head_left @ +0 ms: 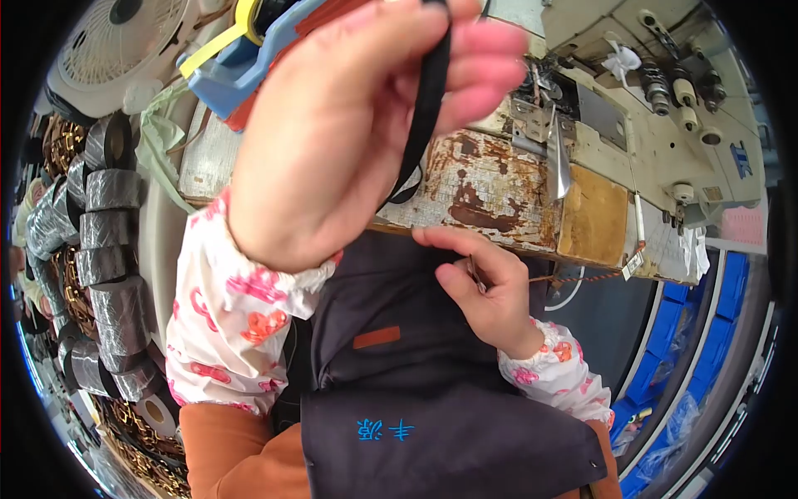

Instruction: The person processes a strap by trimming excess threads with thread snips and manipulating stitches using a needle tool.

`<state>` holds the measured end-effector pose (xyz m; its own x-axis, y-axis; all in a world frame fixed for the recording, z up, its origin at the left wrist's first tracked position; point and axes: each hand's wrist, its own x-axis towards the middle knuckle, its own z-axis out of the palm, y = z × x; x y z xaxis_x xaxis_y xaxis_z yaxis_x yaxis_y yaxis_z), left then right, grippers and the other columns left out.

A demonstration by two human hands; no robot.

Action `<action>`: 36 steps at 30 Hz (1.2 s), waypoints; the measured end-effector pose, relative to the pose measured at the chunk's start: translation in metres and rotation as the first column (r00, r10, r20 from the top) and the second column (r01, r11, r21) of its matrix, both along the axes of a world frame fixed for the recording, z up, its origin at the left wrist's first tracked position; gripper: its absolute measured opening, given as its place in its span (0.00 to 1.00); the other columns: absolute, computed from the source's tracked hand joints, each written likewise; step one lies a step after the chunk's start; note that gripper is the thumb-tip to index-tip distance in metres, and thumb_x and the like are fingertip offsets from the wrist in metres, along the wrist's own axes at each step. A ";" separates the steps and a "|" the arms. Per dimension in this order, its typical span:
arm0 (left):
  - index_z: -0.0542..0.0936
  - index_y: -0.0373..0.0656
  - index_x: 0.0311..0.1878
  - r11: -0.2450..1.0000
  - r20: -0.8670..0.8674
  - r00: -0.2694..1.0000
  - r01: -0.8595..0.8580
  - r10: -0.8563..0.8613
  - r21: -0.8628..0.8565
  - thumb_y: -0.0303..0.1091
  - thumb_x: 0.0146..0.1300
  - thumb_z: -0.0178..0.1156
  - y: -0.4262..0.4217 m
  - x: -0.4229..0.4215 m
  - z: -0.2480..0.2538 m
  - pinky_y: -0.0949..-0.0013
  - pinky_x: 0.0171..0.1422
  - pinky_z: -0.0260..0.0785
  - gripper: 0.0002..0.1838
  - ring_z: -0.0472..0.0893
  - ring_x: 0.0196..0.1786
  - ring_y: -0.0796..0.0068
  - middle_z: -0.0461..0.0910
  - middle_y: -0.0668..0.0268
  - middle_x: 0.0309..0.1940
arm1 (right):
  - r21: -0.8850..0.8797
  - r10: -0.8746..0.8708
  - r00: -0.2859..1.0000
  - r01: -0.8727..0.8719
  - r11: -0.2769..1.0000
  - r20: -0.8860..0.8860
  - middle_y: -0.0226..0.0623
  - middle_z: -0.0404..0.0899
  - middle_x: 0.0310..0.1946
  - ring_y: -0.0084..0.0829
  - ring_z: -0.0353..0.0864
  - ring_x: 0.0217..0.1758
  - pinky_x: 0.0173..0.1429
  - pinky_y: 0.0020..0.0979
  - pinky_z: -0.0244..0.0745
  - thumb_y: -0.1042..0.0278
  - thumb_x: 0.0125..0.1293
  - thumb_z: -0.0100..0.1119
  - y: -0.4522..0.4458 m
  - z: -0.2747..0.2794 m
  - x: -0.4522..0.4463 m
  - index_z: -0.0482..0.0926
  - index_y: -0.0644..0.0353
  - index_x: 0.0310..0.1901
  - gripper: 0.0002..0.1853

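My left hand (324,141) is raised close to the camera, palm showing. A narrow black strap (428,91) is pinched between its thumb and fingers. The strap hangs down past the palm and curls near the table edge, where the wrist partly hides it. My right hand (490,295) is lower, in front of the dark apron (366,283) by the table's front edge. Its fingers are curled around a small metal tool (475,273), mostly hidden in the palm. The index finger stretches toward the table edge.
A worn sewing table (490,183) carries an industrial sewing machine (665,133) at the right. A blue tape dispenser (224,91) with yellow tape is at the back left. Rolls in clear wrap (116,316) and a fan (125,41) stand left. Blue bins (665,333) line the right.
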<state>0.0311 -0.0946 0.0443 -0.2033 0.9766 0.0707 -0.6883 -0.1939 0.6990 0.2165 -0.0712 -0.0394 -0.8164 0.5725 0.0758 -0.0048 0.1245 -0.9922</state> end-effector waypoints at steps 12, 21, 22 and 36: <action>0.67 0.33 0.47 0.999 0.090 0.995 0.032 -0.035 0.042 0.29 0.63 0.43 0.038 -0.012 0.028 0.77 0.37 0.62 0.12 0.69 0.34 0.77 0.70 0.61 0.36 | -0.121 0.072 0.988 -0.089 0.989 -0.138 0.24 0.76 0.26 0.08 0.60 0.21 0.25 0.13 0.55 0.75 0.57 0.54 -0.003 0.001 -0.045 0.72 0.66 0.43 0.11; 0.62 0.32 0.56 0.993 0.108 0.991 -0.061 0.072 -0.103 0.33 0.65 0.41 0.007 -0.038 -0.025 0.68 0.55 0.67 0.19 0.73 0.51 0.67 0.70 0.56 0.50 | -0.418 -0.143 0.990 0.126 0.900 -0.011 0.26 0.72 0.22 0.11 0.68 0.25 0.28 0.14 0.64 0.79 0.56 0.53 -0.016 0.005 -0.008 0.73 0.66 0.34 0.04; 0.61 0.32 0.56 0.970 -0.040 0.992 -0.122 0.117 -0.210 0.36 0.65 0.41 -0.005 -0.018 -0.027 0.68 0.55 0.66 0.21 0.73 0.51 0.67 0.70 0.56 0.50 | -0.417 -0.142 0.990 0.126 0.900 -0.009 0.26 0.72 0.22 0.11 0.68 0.25 0.28 0.14 0.64 0.79 0.56 0.53 -0.016 0.007 -0.008 0.73 0.66 0.34 0.04; 0.69 0.34 0.51 0.922 0.012 0.999 0.044 -0.042 -0.384 0.34 0.65 0.43 -0.060 0.029 -0.071 0.75 0.45 0.69 0.16 0.76 0.40 0.75 0.76 0.59 0.39 | -0.466 -0.147 0.989 0.146 0.873 0.035 0.29 0.74 0.27 0.12 0.70 0.27 0.30 0.14 0.64 0.76 0.59 0.52 -0.015 0.006 0.010 0.72 0.66 0.39 0.07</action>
<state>0.0597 -0.1550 -0.0264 -0.1600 0.9366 -0.3117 -0.6926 0.1185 0.7115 0.2262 -0.0859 -0.0332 -0.7205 0.6549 -0.2282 -0.0241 -0.3525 -0.9355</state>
